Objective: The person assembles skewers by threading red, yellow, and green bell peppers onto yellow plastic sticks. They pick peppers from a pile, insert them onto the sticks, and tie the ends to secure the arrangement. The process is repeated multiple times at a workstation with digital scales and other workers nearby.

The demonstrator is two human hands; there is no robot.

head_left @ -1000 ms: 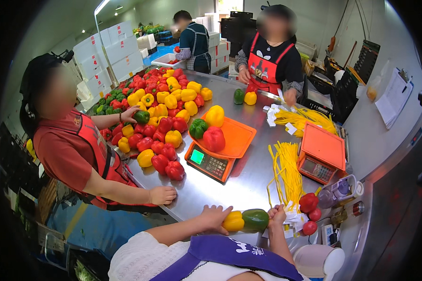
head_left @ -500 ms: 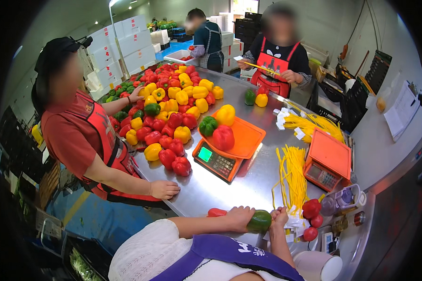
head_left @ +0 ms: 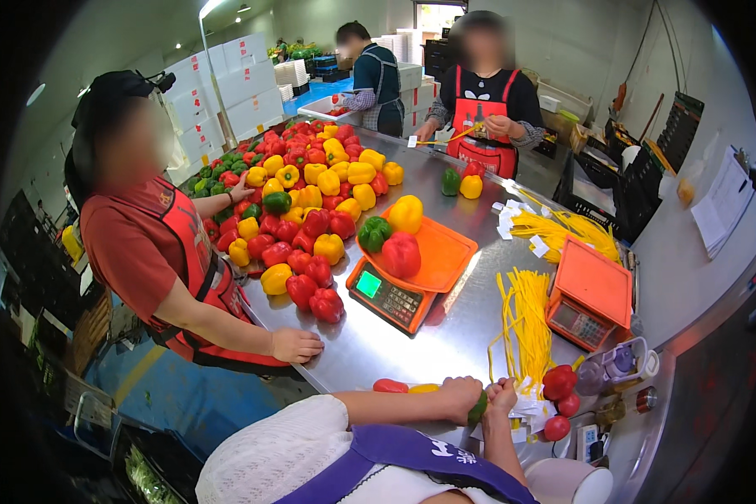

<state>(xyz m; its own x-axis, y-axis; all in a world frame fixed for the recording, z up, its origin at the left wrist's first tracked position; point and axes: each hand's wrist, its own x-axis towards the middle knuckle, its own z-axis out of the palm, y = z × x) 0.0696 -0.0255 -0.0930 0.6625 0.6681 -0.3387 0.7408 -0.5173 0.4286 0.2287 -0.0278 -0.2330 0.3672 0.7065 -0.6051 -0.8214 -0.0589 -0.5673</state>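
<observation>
At the table's near edge, my left hand (head_left: 460,399) is closed over a green bell pepper (head_left: 478,409), which shows only as a sliver beside its knuckles. My right hand (head_left: 501,397) is almost touching it, fingers pinched; what they hold is hidden, though a yellow strip runs down close by. Behind my left forearm a red pepper (head_left: 391,385) and a yellow pepper (head_left: 424,388) lie in line with the green one. Just beyond my right hand spreads a bundle of yellow strips (head_left: 527,323) with white tags (head_left: 533,412).
An orange scale (head_left: 445,260) carries three peppers. A second orange scale (head_left: 592,281) stands right, red tomato-like produce (head_left: 560,382) nearer me. Heaped bell peppers (head_left: 311,197) cover the far left. One co-worker's hand (head_left: 296,345) rests on the left edge; another co-worker (head_left: 483,118) stands opposite.
My left hand has slid right, over the green pepper and up to my right hand, uncovering the yellow pepper. The co-worker opposite has lowered one hand with a yellow strip.
</observation>
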